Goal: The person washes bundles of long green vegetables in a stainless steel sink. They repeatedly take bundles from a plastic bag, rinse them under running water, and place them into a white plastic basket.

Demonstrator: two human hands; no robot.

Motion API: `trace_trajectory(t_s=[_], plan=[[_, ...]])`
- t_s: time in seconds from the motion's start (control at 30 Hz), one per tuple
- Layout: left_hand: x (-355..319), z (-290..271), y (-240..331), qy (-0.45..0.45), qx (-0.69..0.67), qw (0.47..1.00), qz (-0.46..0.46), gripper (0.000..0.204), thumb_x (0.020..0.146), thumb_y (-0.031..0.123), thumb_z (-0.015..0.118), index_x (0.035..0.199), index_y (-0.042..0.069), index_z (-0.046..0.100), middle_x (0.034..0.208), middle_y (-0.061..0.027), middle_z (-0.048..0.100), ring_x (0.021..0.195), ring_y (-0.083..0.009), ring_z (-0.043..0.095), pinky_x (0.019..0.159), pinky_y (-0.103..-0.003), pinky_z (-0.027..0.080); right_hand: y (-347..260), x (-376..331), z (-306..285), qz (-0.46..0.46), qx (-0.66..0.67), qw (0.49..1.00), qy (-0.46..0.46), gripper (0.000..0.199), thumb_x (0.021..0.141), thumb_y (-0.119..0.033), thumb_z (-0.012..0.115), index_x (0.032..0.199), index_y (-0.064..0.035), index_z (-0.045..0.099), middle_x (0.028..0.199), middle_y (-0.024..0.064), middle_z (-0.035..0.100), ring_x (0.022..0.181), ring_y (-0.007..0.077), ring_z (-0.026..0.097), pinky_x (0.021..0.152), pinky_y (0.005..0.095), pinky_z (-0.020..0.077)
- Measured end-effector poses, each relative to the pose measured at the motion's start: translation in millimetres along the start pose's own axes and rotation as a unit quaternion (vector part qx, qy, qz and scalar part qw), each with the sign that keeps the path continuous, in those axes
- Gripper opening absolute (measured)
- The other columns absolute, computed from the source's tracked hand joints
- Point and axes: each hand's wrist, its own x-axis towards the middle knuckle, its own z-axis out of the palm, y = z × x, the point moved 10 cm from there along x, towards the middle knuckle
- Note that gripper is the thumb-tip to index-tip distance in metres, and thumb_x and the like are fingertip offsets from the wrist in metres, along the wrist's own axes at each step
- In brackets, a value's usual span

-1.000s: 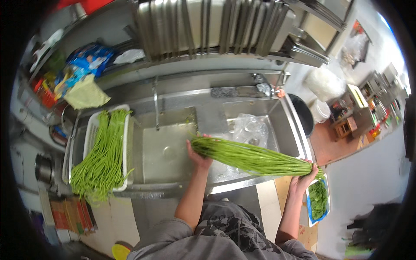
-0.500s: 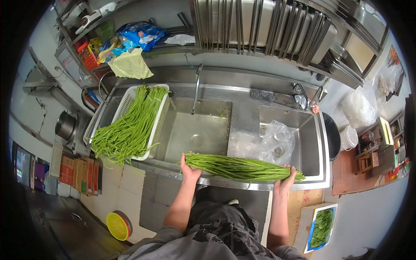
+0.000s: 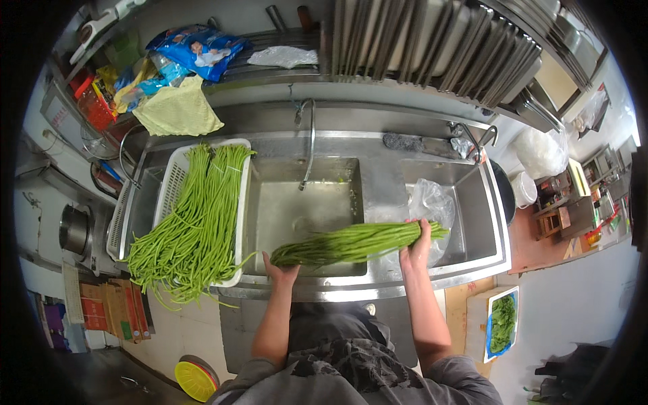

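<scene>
Green and whip-thin, the bundle of long beans [image 3: 354,243] now lies level across the front of the steel sink [image 3: 307,202], where a second ago it slanted over the right-hand basin; it has been carried left, toward the middle basin under the curved tap [image 3: 307,138]. The left hand [image 3: 280,270] cups the bundle's tapered left end from below, fingers curled around it, while the right hand [image 3: 416,246] wraps the thicker right end in a closed grip, so both hands bear the load clear of the sink. That shift puts the beans over the wet basin and nearer the white slotted crate [image 3: 172,182], where a larger heap of beans [image 3: 192,223] sprawls, some ends drooping over its front edge. A crumpled clear plastic bag [image 3: 428,202] sits in the right basin behind the right hand. The sink's brushed metal looks smooth and damp; the beans are supple, slim and ridged.
</scene>
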Motion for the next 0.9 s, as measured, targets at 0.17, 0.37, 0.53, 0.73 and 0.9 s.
trace_trajectory(t_s=[0.17, 0.37, 0.53, 0.73, 0.9], plan=[[-5, -19, 19, 0.293, -0.001, 0.956, 0.0, 0.091, 0.076, 0.069, 0.054, 0.141, 0.01, 0.032, 0.145, -0.0136, 0.03, 0.135, -0.0284, 0.026, 0.112, -0.051, 0.008, 83, 9, 6, 0.057, 0.032, 0.996, 0.059, 0.022, 0.084, -0.023, 0.063, 0.092, -0.0068, 0.051, 0.086, 0.0031, 0.055, 0.085, 0.0202, 0.057, 0.081, 0.0341, 0.049], [14, -19, 20, 0.209, 0.293, 0.933, 0.013, 0.088, 0.084, 0.07, 0.037, 0.148, 0.017, 0.009, 0.15, -0.0088, 0.022, 0.136, -0.0295, 0.024, 0.111, -0.051, 0.012, 167, 10, 12, 0.12, 0.061, 0.987, 0.09, 0.022, 0.084, -0.026, 0.059, 0.094, -0.0081, 0.05, 0.091, 0.0031, 0.054, 0.09, 0.0193, 0.056, 0.087, 0.0348, 0.0462], [18, -9, -18, 0.149, 0.211, 0.958, -0.127, 0.105, 0.082, 0.074, 0.035, 0.144, 0.003, -0.009, 0.148, -0.0189, 0.021, 0.136, -0.0331, 0.023, 0.113, -0.051, 0.012, 189, 6, 19, 0.11, 0.015, 0.989, 0.097, 0.022, 0.086, -0.028, 0.056, 0.096, -0.0085, 0.051, 0.097, 0.0036, 0.056, 0.094, 0.0188, 0.055, 0.088, 0.0342, 0.0449], [84, 36, -38, -0.021, 0.049, 0.991, -0.123, 0.094, 0.076, 0.081, 0.029, 0.138, 0.011, 0.035, 0.14, -0.0164, 0.036, 0.126, -0.0353, 0.036, 0.103, -0.053, 0.032, 192, -26, 6, 0.151, 0.004, 0.98, 0.132, 0.022, 0.083, -0.026, 0.058, 0.093, -0.0074, 0.052, 0.096, 0.0062, 0.057, 0.093, 0.0212, 0.056, 0.09, 0.0393, 0.0456], [130, 40, -2, -0.247, 0.016, 0.966, -0.068, 0.074, 0.084, 0.071, 0.033, 0.124, 0.011, 0.05, 0.124, -0.0113, 0.052, 0.111, -0.0323, 0.049, 0.095, -0.05, 0.039, 175, -5, -28, 0.098, -0.072, 0.986, 0.11, 0.016, 0.085, -0.018, 0.056, 0.092, -0.0069, 0.049, 0.093, 0.0078, 0.055, 0.089, 0.0219, 0.056, 0.085, 0.0388, 0.0474]])
